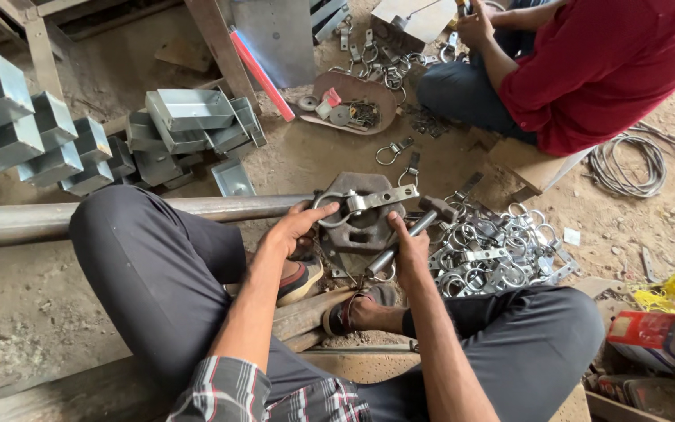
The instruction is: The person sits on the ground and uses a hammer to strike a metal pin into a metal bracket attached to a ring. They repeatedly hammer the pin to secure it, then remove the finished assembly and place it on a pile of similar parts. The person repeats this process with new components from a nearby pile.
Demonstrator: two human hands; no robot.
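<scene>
I sit on the ground with my knees apart. My left hand (300, 226) holds a metal ring clamp (359, 202) with a flat strap, resting it on a thick rusty iron block (362, 227) between my feet. My right hand (409, 248) grips the steel handle of a hammer (419, 223); its dark head lies just right of the clamp, at the block's edge. A pile of several similar ring clamps (494, 250) lies to the right of the hammer.
A long steel pipe (9, 221) crosses the left side. Stacked galvanized metal boxes (48, 133) sit at the upper left. Another person in a red shirt (603, 62) sits at the upper right among more clamps. A wire coil (626, 164) lies beside them.
</scene>
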